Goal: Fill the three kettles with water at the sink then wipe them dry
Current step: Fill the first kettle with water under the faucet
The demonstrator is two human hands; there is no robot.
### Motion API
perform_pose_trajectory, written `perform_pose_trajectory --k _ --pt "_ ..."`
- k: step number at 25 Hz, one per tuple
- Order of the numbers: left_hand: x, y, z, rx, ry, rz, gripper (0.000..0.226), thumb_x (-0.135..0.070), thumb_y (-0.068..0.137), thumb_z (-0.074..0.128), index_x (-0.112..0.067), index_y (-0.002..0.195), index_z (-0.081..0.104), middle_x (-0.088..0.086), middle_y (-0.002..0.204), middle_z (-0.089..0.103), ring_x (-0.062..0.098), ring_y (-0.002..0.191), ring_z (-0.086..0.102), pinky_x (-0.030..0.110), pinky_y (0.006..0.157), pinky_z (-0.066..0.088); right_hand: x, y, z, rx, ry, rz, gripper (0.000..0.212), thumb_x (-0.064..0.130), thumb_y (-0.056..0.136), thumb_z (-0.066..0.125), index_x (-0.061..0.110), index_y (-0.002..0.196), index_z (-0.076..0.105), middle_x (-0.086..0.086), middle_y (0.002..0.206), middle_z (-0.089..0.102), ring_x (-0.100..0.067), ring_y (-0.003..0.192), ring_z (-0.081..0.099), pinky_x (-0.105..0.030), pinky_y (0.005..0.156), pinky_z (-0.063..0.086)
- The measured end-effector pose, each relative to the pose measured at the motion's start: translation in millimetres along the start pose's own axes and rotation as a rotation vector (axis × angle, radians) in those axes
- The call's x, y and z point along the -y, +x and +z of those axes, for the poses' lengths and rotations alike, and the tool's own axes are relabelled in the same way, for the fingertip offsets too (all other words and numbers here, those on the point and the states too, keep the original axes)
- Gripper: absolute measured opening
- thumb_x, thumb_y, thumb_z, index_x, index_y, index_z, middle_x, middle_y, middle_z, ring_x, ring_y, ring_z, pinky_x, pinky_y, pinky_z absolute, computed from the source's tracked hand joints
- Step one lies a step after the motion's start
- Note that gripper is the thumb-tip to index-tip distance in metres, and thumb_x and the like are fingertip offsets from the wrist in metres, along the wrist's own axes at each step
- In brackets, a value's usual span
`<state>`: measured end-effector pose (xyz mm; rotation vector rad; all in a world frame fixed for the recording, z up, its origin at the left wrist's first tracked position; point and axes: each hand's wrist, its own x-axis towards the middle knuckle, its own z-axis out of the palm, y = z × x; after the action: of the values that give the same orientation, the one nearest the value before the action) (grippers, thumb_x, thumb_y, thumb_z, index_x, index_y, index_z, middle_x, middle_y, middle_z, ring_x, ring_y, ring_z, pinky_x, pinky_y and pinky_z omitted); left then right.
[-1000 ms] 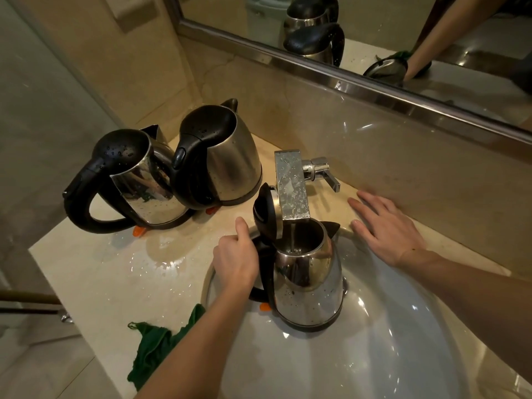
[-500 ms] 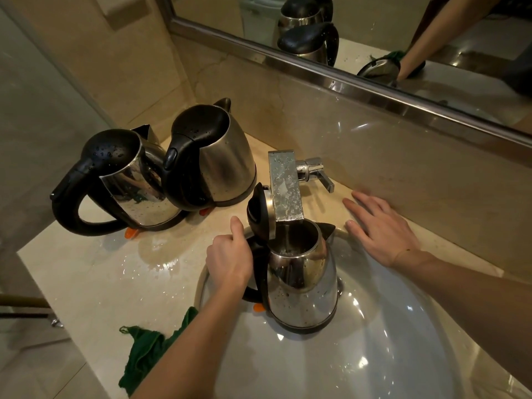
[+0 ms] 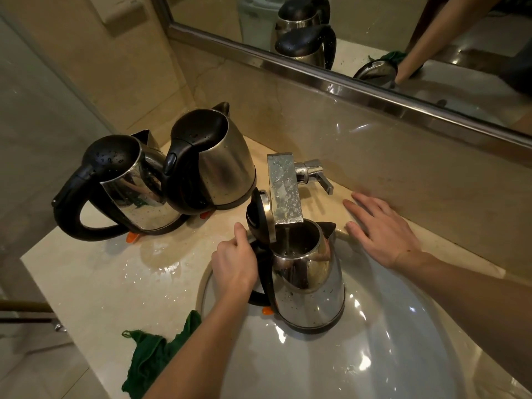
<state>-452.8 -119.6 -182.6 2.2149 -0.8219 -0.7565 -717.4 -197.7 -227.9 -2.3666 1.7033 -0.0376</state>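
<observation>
Three kettles in view, all steel with black handles.

Kettle in the sink [image 3: 309, 286]: stands upright in the basin of the sink [image 3: 403, 341], near its back left rim, long axis vertical. Spout points right and away, toward the wall; handle faces left, toward the person. Lid [image 3: 259, 220] is hinged up and stands nearly upright on the handle side. Mouth sits directly under the tap [image 3: 283, 188]; a thin stream of water falls into it.

Left hand [image 3: 234, 266]: fingers curled round the handle, thumb raised beside the lid.

Right hand [image 3: 385, 231]: palm down on the counter at the sink rim, right of the tap, fingers straight and spread, holding nothing.

Far-left kettle [image 3: 135, 191] and middle kettle [image 3: 218, 165]: upright on the counter [image 3: 100, 283], close side by side, lids down and beaded with drops, spouts toward the back wall, handles to the left.

Counter wet in front of them. Green cloth [image 3: 155, 358] lies crumpled at the counter's near edge
</observation>
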Motion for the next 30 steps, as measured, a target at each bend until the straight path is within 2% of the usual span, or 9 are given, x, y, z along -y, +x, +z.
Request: perform_pose_trajectory --k 8,12,22,30 --pt "-1.2 5.5 1.4 -0.012 -0.044 -0.029 0.06 -0.049 0.102 0.027 -0.012 0.059 0.045 0.007 0.062 0.05 0.02 0.06 0.048 0.036 0.063 0.04 0.4 -0.3 -1.2 -0.003 -0.002 -0.002 0.069 0.062 0.092 0.008 0.031 0.152 0.027 0.007 0.158 0.024 -0.017 0.14 0.02 -0.037 0.111 0.028" --pt "1.9 6.3 2.7 -0.019 -0.052 -0.015 0.06 -0.047 0.102 0.028 -0.012 0.055 0.041 0.006 0.058 0.046 0.02 0.056 0.045 0.034 0.06 0.038 1.2 0.0 -1.1 0.007 -0.006 0.005 0.067 0.06 0.093 0.011 0.032 0.152 0.025 0.007 0.159 0.022 -0.017 0.141 0.019 -0.037 0.111 0.029" --pt "7.2 3.6 6.2 0.017 -0.054 -0.021 0.061 -0.05 0.102 0.026 -0.01 0.062 0.048 0.01 0.065 0.053 0.022 0.062 0.052 0.033 0.061 0.041 1.7 -1.2 -2.3 0.007 0.011 0.01 0.067 0.06 0.092 0.011 0.032 0.152 0.026 0.007 0.159 0.022 -0.016 0.141 0.019 -0.038 0.111 0.029" --pt "3.1 1.3 4.2 0.027 -0.068 -0.012 0.06 -0.048 0.103 0.027 -0.01 0.06 0.045 0.009 0.065 0.05 0.02 0.061 0.049 0.03 0.059 0.038 2.0 -1.1 -2.3 0.0 0.01 0.007 0.065 0.058 0.094 0.015 0.031 0.151 0.027 0.006 0.159 0.024 -0.018 0.14 0.021 -0.039 0.111 0.03"
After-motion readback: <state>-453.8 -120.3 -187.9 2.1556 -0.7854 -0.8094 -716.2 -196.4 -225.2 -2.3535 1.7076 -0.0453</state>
